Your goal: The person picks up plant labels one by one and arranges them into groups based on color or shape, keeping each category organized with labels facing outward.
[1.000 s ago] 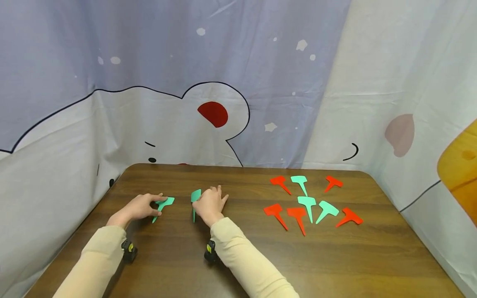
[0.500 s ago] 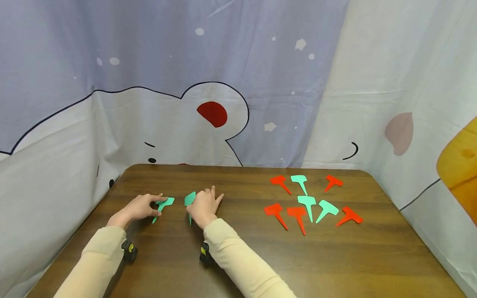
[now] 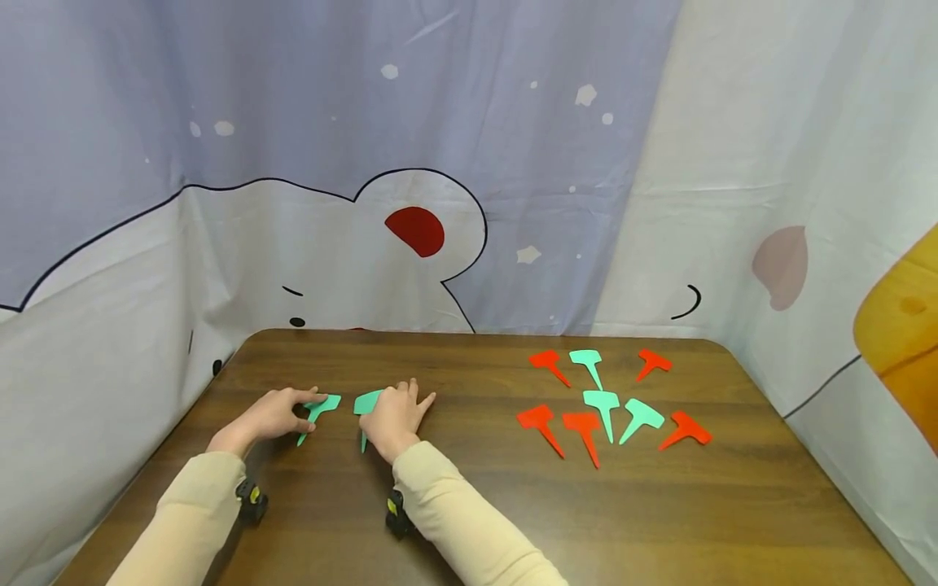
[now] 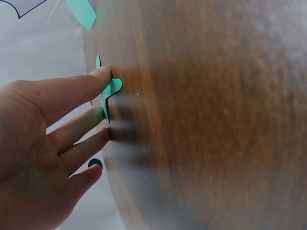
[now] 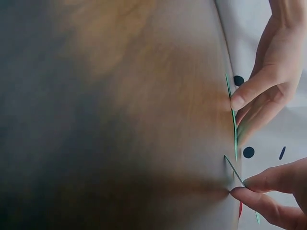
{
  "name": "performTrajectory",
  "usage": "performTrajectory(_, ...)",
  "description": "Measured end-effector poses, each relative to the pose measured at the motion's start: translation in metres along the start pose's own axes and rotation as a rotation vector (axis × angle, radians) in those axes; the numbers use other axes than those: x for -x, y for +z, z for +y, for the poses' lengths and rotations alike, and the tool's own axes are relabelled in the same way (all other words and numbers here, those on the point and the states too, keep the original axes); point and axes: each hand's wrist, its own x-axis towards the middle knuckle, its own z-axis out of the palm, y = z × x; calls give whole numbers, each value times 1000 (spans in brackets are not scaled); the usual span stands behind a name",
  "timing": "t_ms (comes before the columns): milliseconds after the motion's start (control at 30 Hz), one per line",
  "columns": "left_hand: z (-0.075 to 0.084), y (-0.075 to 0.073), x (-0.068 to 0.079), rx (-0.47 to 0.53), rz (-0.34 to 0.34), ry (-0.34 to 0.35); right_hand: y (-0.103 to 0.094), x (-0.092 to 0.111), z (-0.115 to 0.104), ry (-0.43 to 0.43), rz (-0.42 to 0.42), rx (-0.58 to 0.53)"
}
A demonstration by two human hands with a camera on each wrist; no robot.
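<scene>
In the head view my left hand (image 3: 265,413) holds a green T-shaped plant label (image 3: 331,402) lying on the table, thumb by its stem and index finger on its head. The left wrist view shows thumb and fingertips at that label (image 4: 115,86). To its right, my right hand (image 3: 392,417) pinches a second green plant label (image 3: 366,401), whose head sticks out past the fingers and whose stem is partly hidden. Seen in the right wrist view, this label (image 5: 234,171) is tilted between thumb and finger, close beside the left one.
On the right of the wooden table (image 3: 659,521) lie 3 green plant labels (image 3: 643,417) and several red plant labels (image 3: 538,417), spread apart. One green stem points at another green label's head. A printed curtain (image 3: 330,268) hangs behind the table.
My right hand has moved left with its green plant label, bringing it nearer the left one, and the label's head has turned. My left hand has stayed in place.
</scene>
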Motion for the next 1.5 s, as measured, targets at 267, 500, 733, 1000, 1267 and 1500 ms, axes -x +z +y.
performTrajectory(267, 1, -1, 0, -3, 2, 3, 1, 1, -5, -6, 27, -2)
performTrajectory(500, -1, 1, -2, 1, -2, -13, 5, 1, -9, -1, 27, -8)
performTrajectory(733, 0, 0, -3, 3, -5, -17, 8, -2, -12, -1, 25, -4)
performTrajectory(1000, 0, 0, -2, 9, -8, -19, 10, -3, -16, 2, 6, 10)
performTrajectory(1267, 1, -2, -2, 9, -5, -17, 9, -3, -16, 3, 9, 32)
performTrajectory(1500, -1, 1, -3, 2, -14, -21, 9, -4, -16, -20, 35, 55)
